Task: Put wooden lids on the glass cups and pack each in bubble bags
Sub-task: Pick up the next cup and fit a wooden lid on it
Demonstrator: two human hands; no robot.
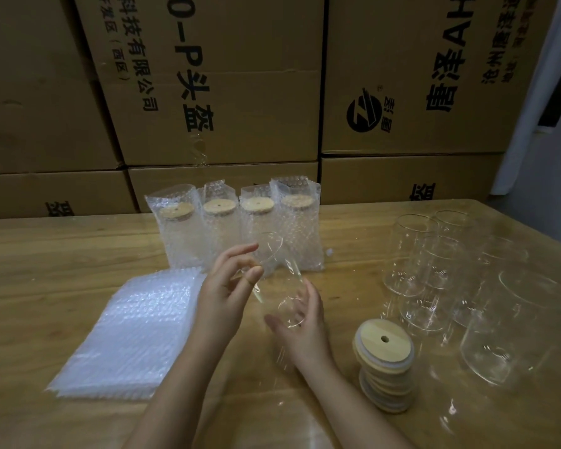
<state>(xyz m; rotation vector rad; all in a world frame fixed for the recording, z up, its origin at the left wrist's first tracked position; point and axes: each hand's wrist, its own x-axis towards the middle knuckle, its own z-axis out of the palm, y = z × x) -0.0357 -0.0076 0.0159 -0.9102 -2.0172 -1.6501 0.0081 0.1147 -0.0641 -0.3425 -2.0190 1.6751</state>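
Here, a glass cup (pixel 274 270) was held tilted at the middle of the frame, with no lid on it yet. It was pinched near its mouth by the left grip (pixel 230 286), and its bottom was rested on the open, flat right grip (pixel 300 325). Next, a lid would likely be needed from the wooden lids (pixel 384 361) stacked at lower right. Four bagged cups (pixel 230 228) at the back were lidded. The empty cups (pixel 412 254) at right held nothing. Bubble bags (pixel 133 335) were piled flat at lower left on the bench (pixel 46 254).
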